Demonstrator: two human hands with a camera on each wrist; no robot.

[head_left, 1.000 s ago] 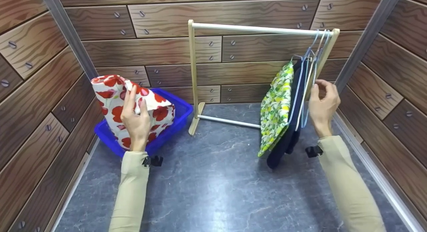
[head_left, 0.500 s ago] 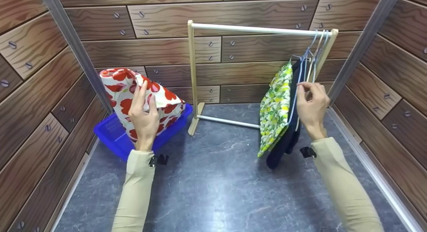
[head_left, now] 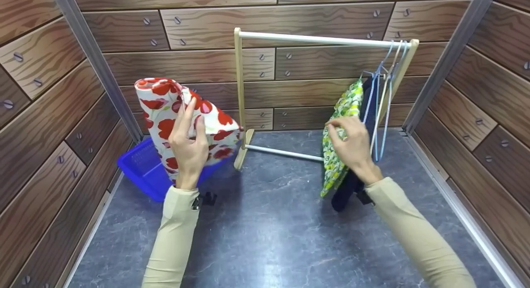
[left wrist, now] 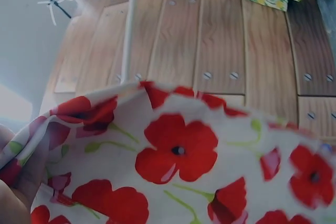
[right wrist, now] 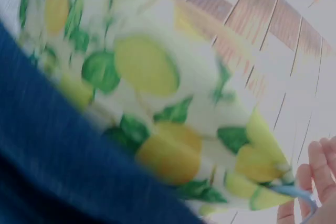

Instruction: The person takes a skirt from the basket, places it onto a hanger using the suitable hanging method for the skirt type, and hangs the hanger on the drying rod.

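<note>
My left hand [head_left: 188, 147] pinches the upper edge of a folded white cloth with red poppies [head_left: 159, 126], partly over a blue basket. In the left wrist view the poppy cloth [left wrist: 178, 150] fills the lower half, its fold between thumb and fingers at the left. My right hand [head_left: 352, 145], fingers loosely bent and holding nothing, overlaps a lemon-print cloth [head_left: 335, 172] on the rack. Close up in the right wrist view are the lemon cloth [right wrist: 173, 114], a dark blue garment [right wrist: 68, 145] and my right fingers [right wrist: 319, 169] at a light blue hanger.
A wooden garment rack [head_left: 240, 93] with a white top rail [head_left: 323, 39] stands at the back. Several bare hangers [head_left: 388, 114] crowd its right end, beside a dark garment [head_left: 341, 199]. The blue basket [head_left: 143, 172] is on the floor at the left, by plank-patterned walls.
My left hand has lifted the poppy cloth up and to the right, away from the basket. My right hand has left the hangers and moved left, in front of the lemon cloth.
</note>
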